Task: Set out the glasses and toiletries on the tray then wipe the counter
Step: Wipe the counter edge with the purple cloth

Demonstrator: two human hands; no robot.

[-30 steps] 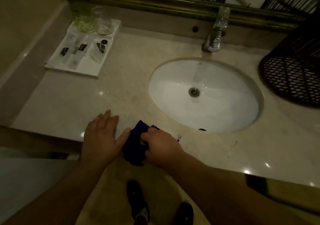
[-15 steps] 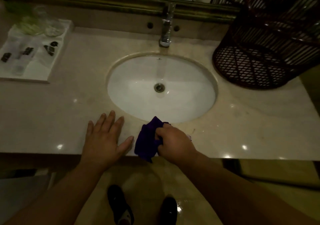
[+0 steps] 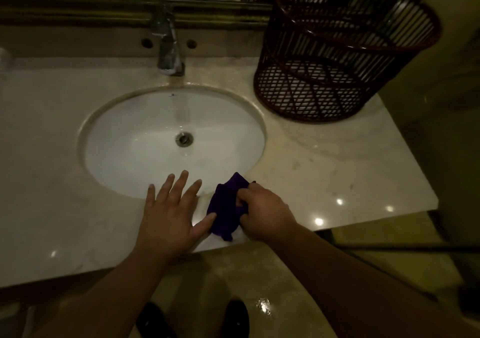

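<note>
At lower centre of the frame, on the front lip of the desk (image 3: 324,161) just below the sink (image 3: 155,150) rim, the purple cloth (image 3: 226,207) sits bunched under the right hand (image 3: 262,210), whose fingers are curled into the wad. The left hand (image 3: 168,215) lies flat with fingers spread, grasping nothing, its thumb tip touching the cloth's left edge. The cloth reads as soft, light and limp, with no stiffness, so any grab point works. It will likely fold and ride up unless pressed from above. Best hold is probably a palm over the middle of the wad, with the loose tail at the desk edge tucked in. The polished stone looks slick, so expect low drag. The wicker basket (image 3: 337,59) at upper right stands on the unwiped area, a likely snag. The tray is not in frame.
</note>
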